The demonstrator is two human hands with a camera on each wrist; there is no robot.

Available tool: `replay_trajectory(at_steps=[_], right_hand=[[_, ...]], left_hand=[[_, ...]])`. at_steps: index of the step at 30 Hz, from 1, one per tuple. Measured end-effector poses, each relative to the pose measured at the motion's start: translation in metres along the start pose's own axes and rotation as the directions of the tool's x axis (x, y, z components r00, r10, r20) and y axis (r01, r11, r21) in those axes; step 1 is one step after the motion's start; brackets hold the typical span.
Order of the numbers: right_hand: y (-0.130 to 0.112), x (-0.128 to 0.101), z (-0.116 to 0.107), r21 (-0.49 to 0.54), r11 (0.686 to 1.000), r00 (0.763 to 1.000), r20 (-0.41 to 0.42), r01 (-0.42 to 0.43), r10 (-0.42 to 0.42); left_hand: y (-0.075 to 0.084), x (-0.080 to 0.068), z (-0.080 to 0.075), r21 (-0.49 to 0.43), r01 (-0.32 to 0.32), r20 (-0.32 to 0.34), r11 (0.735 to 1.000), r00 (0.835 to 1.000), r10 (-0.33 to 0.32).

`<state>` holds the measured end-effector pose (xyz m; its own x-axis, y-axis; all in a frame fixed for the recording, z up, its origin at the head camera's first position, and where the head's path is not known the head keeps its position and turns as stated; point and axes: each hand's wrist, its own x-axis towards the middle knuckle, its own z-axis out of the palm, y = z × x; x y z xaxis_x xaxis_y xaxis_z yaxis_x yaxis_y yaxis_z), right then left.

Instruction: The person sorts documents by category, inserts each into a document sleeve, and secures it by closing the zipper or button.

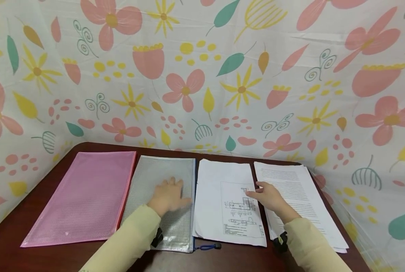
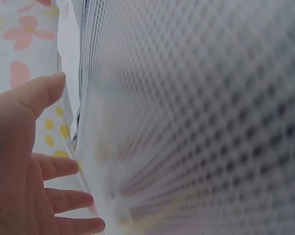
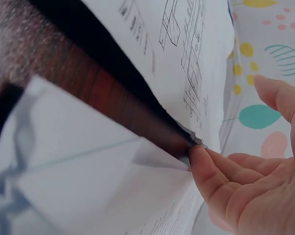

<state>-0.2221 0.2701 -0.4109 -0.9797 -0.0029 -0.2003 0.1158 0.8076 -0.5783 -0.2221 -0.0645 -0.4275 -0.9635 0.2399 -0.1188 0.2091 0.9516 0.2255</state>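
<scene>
My left hand (image 1: 170, 197) is spread over a clear mesh zip pouch (image 1: 144, 181) with blue edging. In the left wrist view, the fingers of the left hand (image 2: 15, 156) are straight and apart beside the mesh; contact is hard to tell. My right hand (image 1: 271, 197) is at the right edge of a stack of drawing sheets (image 1: 211, 211), over the gap between it and a stack of text pages (image 1: 291, 181). As the right wrist view shows, the fingertips of the right hand (image 3: 255, 191) reach the paper edges, and its thumb stands away, pinching nothing.
A pink mesh pouch (image 1: 87, 196) with a red edge lies at the left of the dark wooden table (image 1: 243, 260). From the clear pouch's lower right corner a blue zip pull (image 1: 207, 247) sticks out. A flowered curtain (image 1: 202, 75) hangs behind the table.
</scene>
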Motion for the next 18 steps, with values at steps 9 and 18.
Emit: replay_trajectory(at_steps=[9, 18], right_hand=[[0.0, 0.002, 0.001, 0.208, 0.974, 0.996, 0.049, -0.087, 0.078], [-0.001, 0.0, 0.0, 0.37, 0.912, 0.982, 0.128, -0.179, 0.141]], left_hand=[[0.021, -0.004, 0.005, -0.088, -0.024, 0.054, 0.996, 0.998, 0.029], [0.027, -0.006, 0.008, -0.075, 0.001, 0.058, 0.997, 0.998, 0.004]])
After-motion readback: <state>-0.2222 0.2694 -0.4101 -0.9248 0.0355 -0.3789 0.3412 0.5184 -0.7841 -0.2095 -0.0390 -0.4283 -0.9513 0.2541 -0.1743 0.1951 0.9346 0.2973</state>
